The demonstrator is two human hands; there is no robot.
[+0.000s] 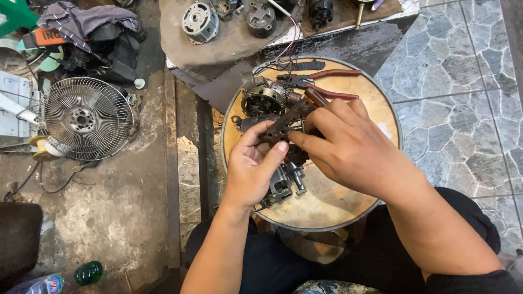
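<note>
One round wooden tabletop [376, 109] bears one stator [262, 100] and one pair of red-handled pliers [327, 81] at its far side. Both hands — left hand [251, 171], right hand [348, 149] — pinch one dark metal bracket [286, 122] above its middle, fingers closed on it.

Head view: left hand [250, 171] and right hand [348, 147] together grip a dark brown bracket-like part [286, 122] over a round wooden surface [376, 103]. Fingers [275, 155] pinch its lower end. Motor stator [262, 100] and red-handled pliers [327, 84] lie just behind. Fan guard [87, 117] on the floor, well apart to the left
</note>
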